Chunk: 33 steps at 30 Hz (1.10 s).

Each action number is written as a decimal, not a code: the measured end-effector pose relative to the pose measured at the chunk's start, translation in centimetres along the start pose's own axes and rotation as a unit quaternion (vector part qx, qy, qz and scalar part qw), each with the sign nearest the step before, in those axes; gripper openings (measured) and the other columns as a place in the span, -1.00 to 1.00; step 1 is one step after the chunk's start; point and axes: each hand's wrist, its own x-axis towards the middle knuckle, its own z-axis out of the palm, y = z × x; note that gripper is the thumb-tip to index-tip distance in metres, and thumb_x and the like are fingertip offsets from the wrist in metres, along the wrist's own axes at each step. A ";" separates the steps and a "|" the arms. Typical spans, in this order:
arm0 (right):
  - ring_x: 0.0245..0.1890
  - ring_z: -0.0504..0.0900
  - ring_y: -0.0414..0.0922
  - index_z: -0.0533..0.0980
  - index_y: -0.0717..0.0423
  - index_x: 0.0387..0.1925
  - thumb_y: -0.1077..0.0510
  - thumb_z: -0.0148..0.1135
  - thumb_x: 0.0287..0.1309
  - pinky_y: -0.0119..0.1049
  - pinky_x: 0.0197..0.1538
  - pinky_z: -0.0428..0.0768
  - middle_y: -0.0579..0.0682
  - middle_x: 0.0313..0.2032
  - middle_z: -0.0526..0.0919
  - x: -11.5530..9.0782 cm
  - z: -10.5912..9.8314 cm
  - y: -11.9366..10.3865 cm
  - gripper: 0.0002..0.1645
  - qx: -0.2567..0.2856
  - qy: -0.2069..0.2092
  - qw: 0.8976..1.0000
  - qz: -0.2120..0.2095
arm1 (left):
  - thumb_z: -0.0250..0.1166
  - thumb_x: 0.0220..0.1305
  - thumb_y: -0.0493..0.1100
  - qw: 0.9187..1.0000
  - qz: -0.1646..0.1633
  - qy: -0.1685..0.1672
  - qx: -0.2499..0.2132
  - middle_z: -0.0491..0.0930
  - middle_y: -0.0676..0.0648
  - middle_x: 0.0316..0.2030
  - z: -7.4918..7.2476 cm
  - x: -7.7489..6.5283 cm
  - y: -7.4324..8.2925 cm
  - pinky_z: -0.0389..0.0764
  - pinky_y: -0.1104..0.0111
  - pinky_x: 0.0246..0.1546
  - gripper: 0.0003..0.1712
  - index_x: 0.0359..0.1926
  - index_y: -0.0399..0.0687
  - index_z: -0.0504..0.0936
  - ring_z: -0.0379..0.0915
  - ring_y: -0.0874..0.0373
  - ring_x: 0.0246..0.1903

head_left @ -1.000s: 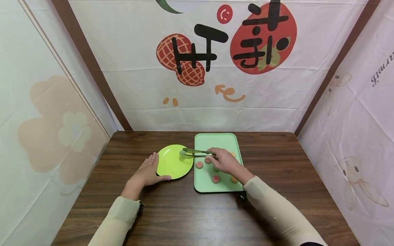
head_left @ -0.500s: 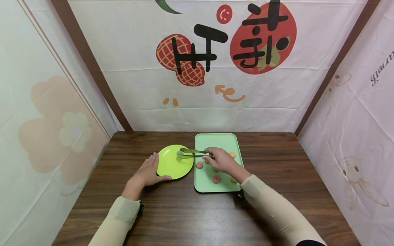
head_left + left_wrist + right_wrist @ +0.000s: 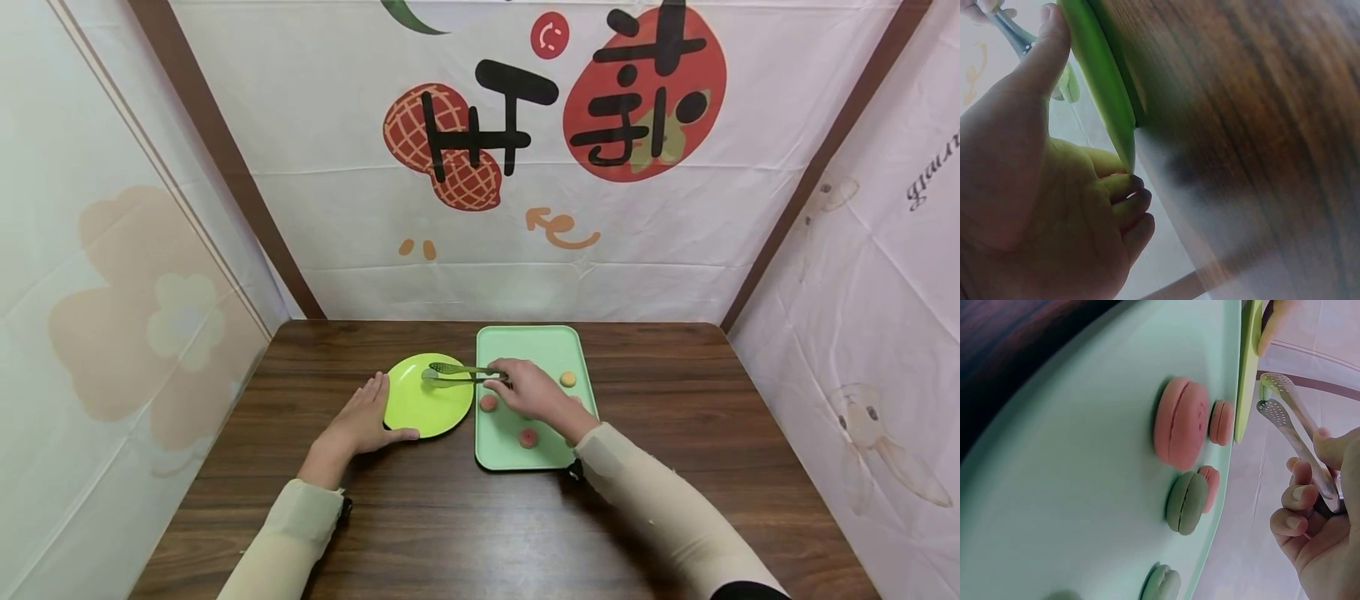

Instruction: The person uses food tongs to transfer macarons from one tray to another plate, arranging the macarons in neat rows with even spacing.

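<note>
- Fingers (image 3: 372, 390) of the left hand (image 3: 358, 422), left of centre in the frame, lie straight along the left rim of the lime plate (image 3: 420, 419), thumb at its lower edge; they touch rather than clutch. Light, even pressure there should stop it sliding on the table (image 3: 450, 525); leaning hard on the rim could tip it.
- Tongs (image 3: 461, 369) reach over the plate's upper part, mid-frame, tips slightly apart. In the right wrist view a greenish patch (image 3: 1264, 392) shows between the tips; whether it is a pinched piece, I cannot tell. If it is, a gentle squeeze suits it, since it may dent or slip, and any release is best made low.
- Right hand (image 3: 536, 393), right of centre, grips the tongs between thumb and curled fingers, above the tray (image 3: 525, 346). A level wrist would help both tips meet evenly.
- Right beside the plate, that tray bears one pink macaron (image 3: 488, 403) near its left edge, another pink macaron (image 3: 528, 437) lower down and a yellow macaron (image 3: 568, 379) towards its right; a green macaron (image 3: 1186, 503) shows mid-frame in the right wrist view. The forearm crosses the tray's lower right, so a raised sleeve would avoid brushing them.
</note>
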 end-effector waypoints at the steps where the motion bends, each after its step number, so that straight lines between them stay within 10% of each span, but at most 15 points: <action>1: -0.42 0.56 -0.23 0.67 0.21 0.11 0.00 0.28 0.57 -0.28 -0.31 0.60 -0.07 -0.25 0.74 0.1 0.1 0.0 -0.63 0.000 0.001 1.000 -0.002 | 0.40 0.27 0.51 1.000 0.000 0.000 0.001 -0.23 -0.50 0.67 0.0 0.0 0.0 -0.07 -0.13 0.68 0.55 0.66 -0.53 -0.22 -0.27 -0.37 0.67; 33: -0.18 0.71 -0.14 0.64 0.22 0.23 -0.07 0.22 0.60 -0.12 0.00 0.73 0.08 0.01 0.80 2.4 1.7 -1.3 -0.52 -0.016 -0.023 1.000 0.007 | 0.40 0.24 0.54 1.000 0.006 0.009 -0.001 -0.20 -0.51 0.66 0.3 0.1 -0.3 -0.07 -0.13 0.68 0.57 0.65 -0.55 -0.20 -0.25 -0.37 0.67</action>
